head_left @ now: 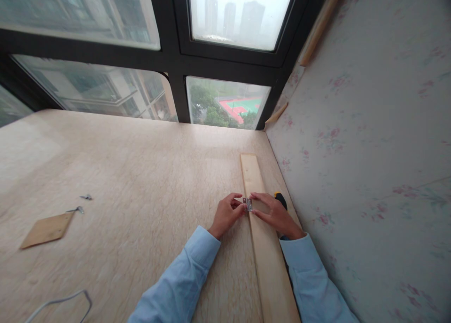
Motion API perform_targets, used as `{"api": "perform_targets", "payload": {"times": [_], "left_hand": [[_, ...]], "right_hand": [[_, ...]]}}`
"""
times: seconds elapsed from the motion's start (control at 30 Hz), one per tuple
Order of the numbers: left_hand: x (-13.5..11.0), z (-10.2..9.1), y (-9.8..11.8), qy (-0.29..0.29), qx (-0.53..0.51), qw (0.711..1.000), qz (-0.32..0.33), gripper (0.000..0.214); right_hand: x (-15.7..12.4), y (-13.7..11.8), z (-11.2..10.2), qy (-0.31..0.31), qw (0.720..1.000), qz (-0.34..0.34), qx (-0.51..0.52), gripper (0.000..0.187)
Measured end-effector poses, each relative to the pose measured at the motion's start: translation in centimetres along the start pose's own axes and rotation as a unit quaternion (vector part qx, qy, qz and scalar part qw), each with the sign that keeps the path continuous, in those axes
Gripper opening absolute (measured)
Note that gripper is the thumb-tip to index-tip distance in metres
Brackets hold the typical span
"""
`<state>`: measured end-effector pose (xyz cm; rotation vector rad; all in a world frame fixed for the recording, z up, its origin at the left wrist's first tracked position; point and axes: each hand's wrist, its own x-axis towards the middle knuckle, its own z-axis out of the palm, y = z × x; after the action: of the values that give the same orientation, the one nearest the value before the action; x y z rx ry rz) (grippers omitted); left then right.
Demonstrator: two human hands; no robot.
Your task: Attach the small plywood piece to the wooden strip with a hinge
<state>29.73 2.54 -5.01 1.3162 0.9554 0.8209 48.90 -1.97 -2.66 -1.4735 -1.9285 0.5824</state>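
Note:
A long pale wooden plank lies on the marble-patterned table, running away from me beside the right wall. A small silver hinge sits at the plank's left edge. My left hand pinches the hinge from the left with thumb and fingers closed on it. My right hand rests on top of the plank, its fingertips pressed against the hinge from the right. Both arms wear light blue sleeves.
A yellow and black tool lies behind my right hand by the floral wall. At the left lie a thin brown wooden square, two small metal pieces and a white cable. A dark-framed window stands behind the table.

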Motion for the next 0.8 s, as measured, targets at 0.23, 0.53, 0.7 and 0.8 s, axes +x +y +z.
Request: {"api": "perform_targets", "payload": {"times": [0.23, 0.53, 0.7, 0.8], "left_hand": [[-0.1, 0.0, 0.1, 0.005, 0.058, 0.998, 0.015, 0.032], [0.2, 0.2, -1.1, 0.014, 0.036, 0.999, 0.022, 0.031], [0.0, 0.2, -0.6, 0.014, 0.036, 0.999, 0.031, 0.028], [-0.1, 0.1, -0.2, 0.012, 0.045, 0.998, 0.035, 0.026]], "right_hand": [[0.2, 0.0, 0.2, 0.007, 1.000, -0.020, -0.013, 0.033], [0.2, 0.0, 0.2, -0.001, 0.998, -0.050, -0.026, 0.036], [0.2, 0.0, 0.3, 0.004, 0.999, -0.036, -0.038, 0.029], [0.2, 0.1, 0.3, 0.002, 0.998, -0.036, -0.042, 0.023]]}}
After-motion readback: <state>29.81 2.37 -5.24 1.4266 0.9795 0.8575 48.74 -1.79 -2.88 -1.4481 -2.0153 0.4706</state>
